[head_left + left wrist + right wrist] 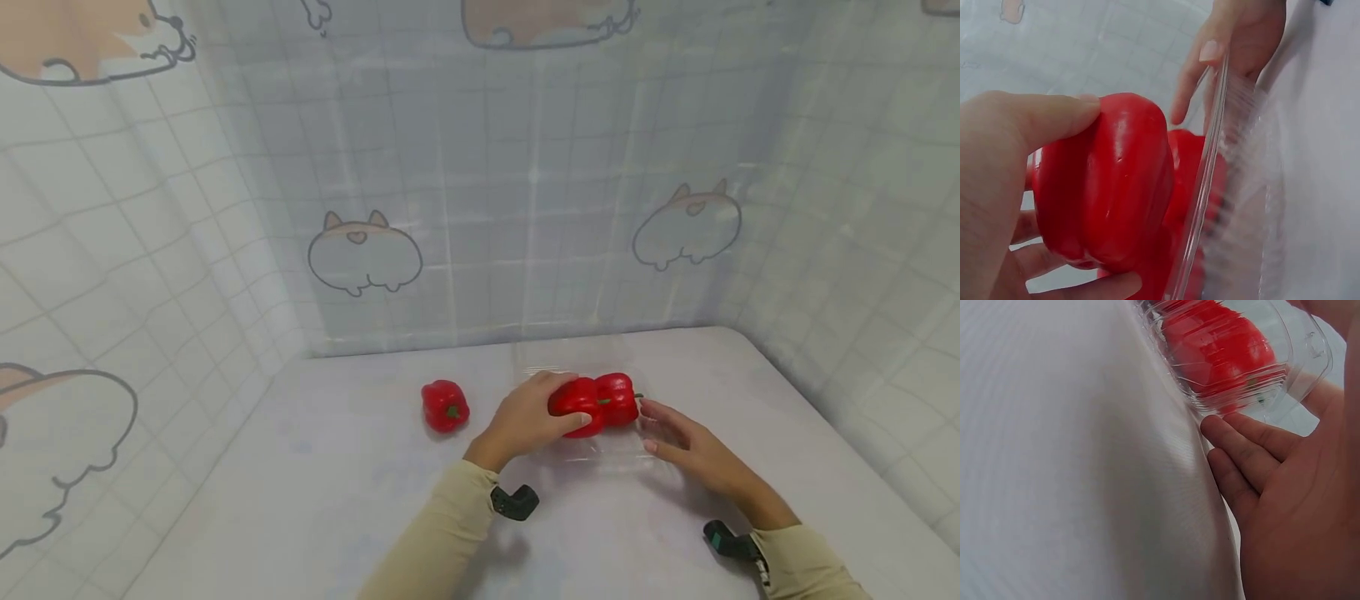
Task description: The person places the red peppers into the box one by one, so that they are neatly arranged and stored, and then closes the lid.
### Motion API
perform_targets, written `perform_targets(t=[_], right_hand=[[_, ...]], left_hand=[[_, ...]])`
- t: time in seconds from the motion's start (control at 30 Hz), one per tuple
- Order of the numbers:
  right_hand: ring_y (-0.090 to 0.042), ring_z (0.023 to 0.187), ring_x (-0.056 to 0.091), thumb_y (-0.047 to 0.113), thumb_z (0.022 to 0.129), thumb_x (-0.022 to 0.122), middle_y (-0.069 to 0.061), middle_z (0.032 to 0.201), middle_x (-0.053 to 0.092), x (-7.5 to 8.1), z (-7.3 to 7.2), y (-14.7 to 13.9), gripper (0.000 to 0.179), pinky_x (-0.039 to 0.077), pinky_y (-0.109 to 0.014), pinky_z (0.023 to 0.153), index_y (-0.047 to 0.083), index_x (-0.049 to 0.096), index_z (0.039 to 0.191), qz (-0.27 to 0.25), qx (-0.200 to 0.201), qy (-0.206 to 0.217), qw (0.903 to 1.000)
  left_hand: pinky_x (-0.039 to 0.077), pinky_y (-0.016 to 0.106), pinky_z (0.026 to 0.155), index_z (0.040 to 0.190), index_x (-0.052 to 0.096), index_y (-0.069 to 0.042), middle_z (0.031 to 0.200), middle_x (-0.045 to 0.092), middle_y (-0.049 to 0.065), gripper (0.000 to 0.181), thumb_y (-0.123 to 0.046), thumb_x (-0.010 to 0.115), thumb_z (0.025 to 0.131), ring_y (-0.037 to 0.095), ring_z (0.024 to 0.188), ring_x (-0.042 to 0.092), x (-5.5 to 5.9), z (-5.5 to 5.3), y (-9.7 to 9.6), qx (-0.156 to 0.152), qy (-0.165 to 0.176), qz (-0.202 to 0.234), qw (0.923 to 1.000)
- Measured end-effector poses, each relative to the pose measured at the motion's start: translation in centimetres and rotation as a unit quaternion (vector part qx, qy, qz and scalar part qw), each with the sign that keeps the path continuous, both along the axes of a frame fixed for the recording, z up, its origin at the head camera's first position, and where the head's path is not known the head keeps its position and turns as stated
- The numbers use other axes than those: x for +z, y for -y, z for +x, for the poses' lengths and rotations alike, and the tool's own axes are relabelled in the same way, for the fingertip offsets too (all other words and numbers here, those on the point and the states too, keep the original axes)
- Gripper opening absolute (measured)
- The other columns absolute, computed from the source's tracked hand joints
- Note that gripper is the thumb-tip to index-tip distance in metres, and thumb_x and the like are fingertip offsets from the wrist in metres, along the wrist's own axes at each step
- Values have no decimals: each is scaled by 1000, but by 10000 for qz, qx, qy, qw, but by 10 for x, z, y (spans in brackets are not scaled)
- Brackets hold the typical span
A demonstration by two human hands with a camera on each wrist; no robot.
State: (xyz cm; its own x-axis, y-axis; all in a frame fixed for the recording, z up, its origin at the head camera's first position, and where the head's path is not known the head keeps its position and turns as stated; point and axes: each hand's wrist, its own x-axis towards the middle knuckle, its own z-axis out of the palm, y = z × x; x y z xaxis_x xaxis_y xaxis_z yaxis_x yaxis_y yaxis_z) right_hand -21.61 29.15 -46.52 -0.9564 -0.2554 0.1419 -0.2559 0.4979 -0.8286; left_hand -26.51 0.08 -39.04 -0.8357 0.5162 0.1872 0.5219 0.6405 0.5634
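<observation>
A glossy red bell pepper (1110, 181) is in my left hand (528, 417), its thumb on one side and fingers curled round the other. This pepper overlaps a clear plastic container (1210, 397) in the head view. Another red bell pepper (618, 398) with a green stem sits inside the container, toward its right end. At that end my right hand (701, 454) holds the container's edge between thumb and fingers. Its other fingers (1241, 450) reach low beside the container wall, near the table surface. More red shows beneath the held pepper in the left wrist view, partly hidden.
A third red bell pepper (445, 406) lies on the white tabletop (300, 500), left of the container. Pale grid-patterned curtains (480, 167) with cartoon dogs enclose the table at the back and both sides. Dark devices are strapped to both wrists.
</observation>
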Motion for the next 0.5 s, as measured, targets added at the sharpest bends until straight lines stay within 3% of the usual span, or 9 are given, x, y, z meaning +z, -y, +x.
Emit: perform_targets(t=[0.27, 0.5], right_hand=[[-46, 136, 43, 29, 96, 66, -22, 152, 42, 2, 0, -4, 70, 47, -62, 96, 10, 35, 155, 201, -56, -123, 9997], [-45, 136, 43, 29, 98, 63, -23, 154, 39, 3, 1, -1, 68, 46, -62, 98, 7, 33, 156, 160, 77, -92, 9998]], left_hand=[[55, 31, 87, 142, 54, -34, 133, 58, -13, 64, -50, 76, 85, 11, 117, 54, -4, 3, -15, -64, -134, 88, 9999], [55, 28, 83, 145, 51, -32, 135, 55, -11, 72, -45, 81, 81, 10, 120, 51, -10, 7, -23, -135, 161, 77, 9998]])
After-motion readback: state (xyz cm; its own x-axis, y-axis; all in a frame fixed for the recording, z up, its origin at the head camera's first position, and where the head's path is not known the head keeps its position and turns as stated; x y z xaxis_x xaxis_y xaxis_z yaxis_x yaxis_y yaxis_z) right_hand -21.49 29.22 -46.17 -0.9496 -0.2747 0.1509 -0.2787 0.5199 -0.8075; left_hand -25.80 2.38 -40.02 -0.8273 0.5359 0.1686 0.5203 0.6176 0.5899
